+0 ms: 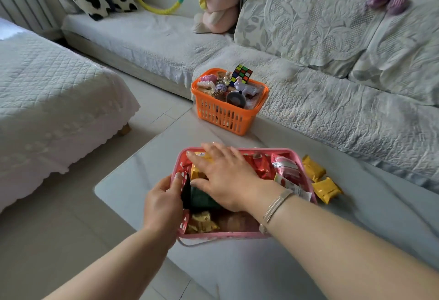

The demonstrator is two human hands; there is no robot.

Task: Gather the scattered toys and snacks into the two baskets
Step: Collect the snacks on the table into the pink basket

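A pink basket (282,150) full of snack packets stands on the grey table in front of me. My left hand (162,202) grips its left rim, thumb inside. My right hand (225,176) lies flat with spread fingers on the packets inside, over a dark green packet (202,201) and a gold one (197,173). Two yellow snack packets (320,181) lie on the table just right of the pink basket. Farther back, at the table's far edge, an orange basket (225,117) holds toys, with a puzzle cube (241,74) on top.
The table (133,181) is low with rounded corners. A grey sofa (332,100) runs behind and to the right, with plush toys (213,0) on it. A white quilted seat (47,100) stands at left. Tiled floor lies between.
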